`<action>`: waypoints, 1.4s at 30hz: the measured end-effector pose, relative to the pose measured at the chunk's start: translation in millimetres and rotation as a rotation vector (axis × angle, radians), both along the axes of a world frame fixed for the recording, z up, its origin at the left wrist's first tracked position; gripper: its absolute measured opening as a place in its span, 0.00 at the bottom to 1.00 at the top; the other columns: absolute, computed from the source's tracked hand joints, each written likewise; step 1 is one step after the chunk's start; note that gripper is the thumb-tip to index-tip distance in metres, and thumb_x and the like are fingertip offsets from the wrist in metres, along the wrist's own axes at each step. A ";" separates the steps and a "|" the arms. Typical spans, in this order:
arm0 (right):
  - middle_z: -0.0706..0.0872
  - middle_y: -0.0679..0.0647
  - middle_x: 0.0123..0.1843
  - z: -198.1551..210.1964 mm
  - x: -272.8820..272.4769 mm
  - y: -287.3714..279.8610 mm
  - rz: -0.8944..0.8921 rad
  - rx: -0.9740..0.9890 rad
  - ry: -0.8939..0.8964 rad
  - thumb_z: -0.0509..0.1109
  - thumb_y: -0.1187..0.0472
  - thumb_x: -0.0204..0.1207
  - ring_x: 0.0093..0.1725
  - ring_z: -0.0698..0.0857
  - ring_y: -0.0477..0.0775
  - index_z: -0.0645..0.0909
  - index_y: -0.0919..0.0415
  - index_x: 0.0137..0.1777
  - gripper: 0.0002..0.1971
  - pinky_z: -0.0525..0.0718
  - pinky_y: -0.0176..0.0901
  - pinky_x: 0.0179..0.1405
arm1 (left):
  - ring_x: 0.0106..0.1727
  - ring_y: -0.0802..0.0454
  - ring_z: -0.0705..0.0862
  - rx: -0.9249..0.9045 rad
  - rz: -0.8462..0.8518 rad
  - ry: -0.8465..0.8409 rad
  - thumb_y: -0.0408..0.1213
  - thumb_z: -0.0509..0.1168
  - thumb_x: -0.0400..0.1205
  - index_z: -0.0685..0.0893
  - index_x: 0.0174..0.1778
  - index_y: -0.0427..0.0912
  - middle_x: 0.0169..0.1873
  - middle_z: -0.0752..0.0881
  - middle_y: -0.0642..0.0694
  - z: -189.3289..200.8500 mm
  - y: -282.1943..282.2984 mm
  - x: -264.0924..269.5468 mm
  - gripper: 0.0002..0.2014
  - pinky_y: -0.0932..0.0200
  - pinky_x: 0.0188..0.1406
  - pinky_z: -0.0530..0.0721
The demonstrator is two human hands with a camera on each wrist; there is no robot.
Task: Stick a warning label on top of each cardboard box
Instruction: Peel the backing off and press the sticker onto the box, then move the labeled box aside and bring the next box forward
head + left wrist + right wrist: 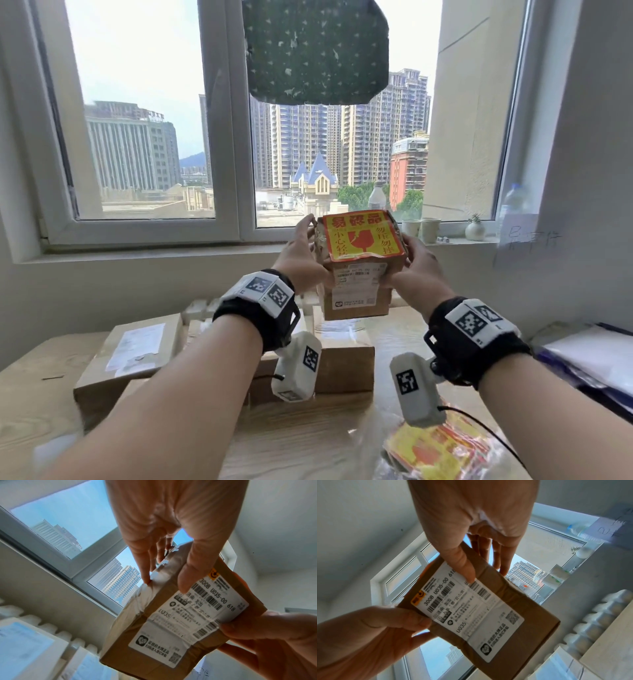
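I hold a small brown cardboard box (356, 308) up in the air in front of the window, above the table. A yellow and red warning label (361, 236) covers its top face, and a white shipping label (356, 284) faces me. My left hand (313, 250) grips the box's left side, thumb on the front face (185, 582). My right hand (400, 263) grips the right side, thumb on the shipping label (465, 572). A bag of more warning labels (442, 448) lies at the table's near right.
Two more cardboard boxes sit on the wooden table (291, 438): a flat one at left (130, 356) and one below the raised box (342, 356). Papers (589, 356) lie at right. Paper cups (421, 228), a small vase (475, 229) and a bottle (376, 197) stand on the sill.
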State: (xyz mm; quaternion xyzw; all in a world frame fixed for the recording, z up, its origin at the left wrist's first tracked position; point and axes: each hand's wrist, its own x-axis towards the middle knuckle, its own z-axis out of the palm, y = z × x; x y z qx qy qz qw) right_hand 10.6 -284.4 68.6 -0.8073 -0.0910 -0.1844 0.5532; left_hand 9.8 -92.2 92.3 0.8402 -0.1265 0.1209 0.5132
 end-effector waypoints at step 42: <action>0.83 0.55 0.48 -129.7 95.7 -72.0 -0.727 0.105 0.074 0.70 0.63 0.71 0.48 0.82 0.59 0.76 0.61 0.49 0.09 0.72 0.42 0.45 | 0.61 0.45 0.82 0.029 0.087 0.340 0.20 0.65 0.78 0.69 0.77 0.35 0.68 0.80 0.36 -120.6 -45.2 130.4 0.30 0.54 0.58 0.82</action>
